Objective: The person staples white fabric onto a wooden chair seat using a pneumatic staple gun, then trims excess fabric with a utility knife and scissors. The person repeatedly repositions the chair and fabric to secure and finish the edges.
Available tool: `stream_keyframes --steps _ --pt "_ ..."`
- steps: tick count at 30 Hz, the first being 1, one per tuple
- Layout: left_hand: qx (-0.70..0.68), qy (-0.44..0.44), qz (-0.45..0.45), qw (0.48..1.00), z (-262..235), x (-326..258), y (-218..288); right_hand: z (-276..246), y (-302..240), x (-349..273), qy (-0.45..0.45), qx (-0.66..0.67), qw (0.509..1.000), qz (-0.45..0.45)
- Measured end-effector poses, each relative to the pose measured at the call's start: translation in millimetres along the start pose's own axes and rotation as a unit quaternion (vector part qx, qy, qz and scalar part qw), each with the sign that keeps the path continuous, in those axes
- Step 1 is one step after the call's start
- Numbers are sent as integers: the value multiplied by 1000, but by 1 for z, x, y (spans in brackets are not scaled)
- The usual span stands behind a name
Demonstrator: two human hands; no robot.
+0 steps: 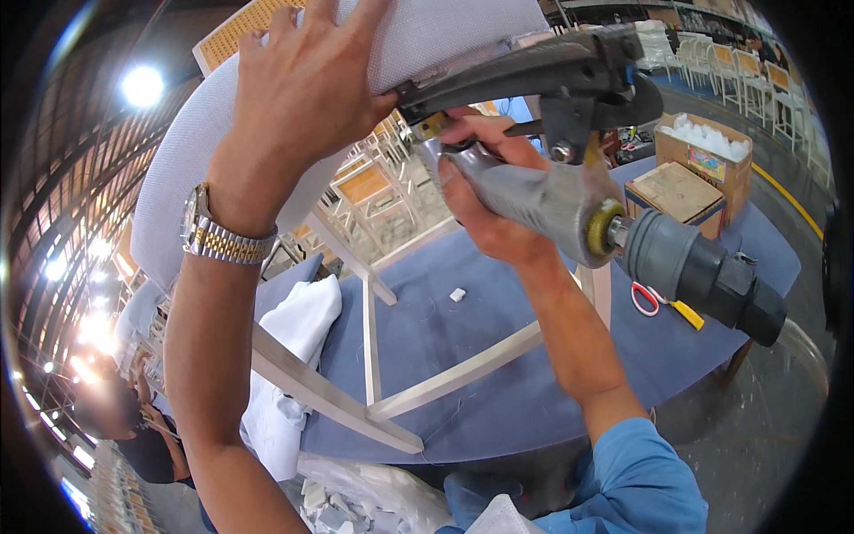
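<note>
A chair with a pale wooden frame [463,369] stands on a blue-covered table. Light grey fabric [436,36] covers its padded part, and a woven cane panel [245,31] shows behind. My left hand [307,98], a watch on its wrist, lies with fingers spread on the fabric, thumb near its edge. In my right hand [489,200] is a pneumatic staple gun [551,200], my fingers wrapped round its grey handle. Its dark nose points left, close to my left thumb and the fabric's edge. An air hose coupling [703,267] sits at the handle's end.
Red-handled scissors [645,301] and a yellow cutter [687,314] lie on the table's right, before two cardboard boxes [673,191]. White cloth [294,325] is at left, above a bag of scraps [356,498]. Another person [133,427] works at far left.
</note>
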State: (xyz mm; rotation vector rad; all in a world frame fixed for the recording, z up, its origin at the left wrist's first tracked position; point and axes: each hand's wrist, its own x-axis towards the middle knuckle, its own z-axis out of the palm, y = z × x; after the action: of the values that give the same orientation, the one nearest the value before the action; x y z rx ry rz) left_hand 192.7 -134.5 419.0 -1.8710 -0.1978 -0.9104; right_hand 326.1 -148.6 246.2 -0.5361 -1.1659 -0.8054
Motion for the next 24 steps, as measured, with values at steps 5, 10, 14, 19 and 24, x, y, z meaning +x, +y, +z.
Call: stream_keyframes --steps 5,10,14,19,24 --pt "78 53 54 994 22 0 -25 0 -12 6 -27 -69 997 -12" --pt "-36 112 99 988 23 -8 -24 -1 -40 19 -76 -96 992 -22" --pt "20 119 86 989 26 -10 -15 -15 -39 8 -45 -23 997 62" --pt "10 129 89 988 33 -33 -8 -90 -100 -74 84 -64 980 167" --pt "-80 49 143 985 43 -83 19 -174 -167 -172 360 -89 871 324"
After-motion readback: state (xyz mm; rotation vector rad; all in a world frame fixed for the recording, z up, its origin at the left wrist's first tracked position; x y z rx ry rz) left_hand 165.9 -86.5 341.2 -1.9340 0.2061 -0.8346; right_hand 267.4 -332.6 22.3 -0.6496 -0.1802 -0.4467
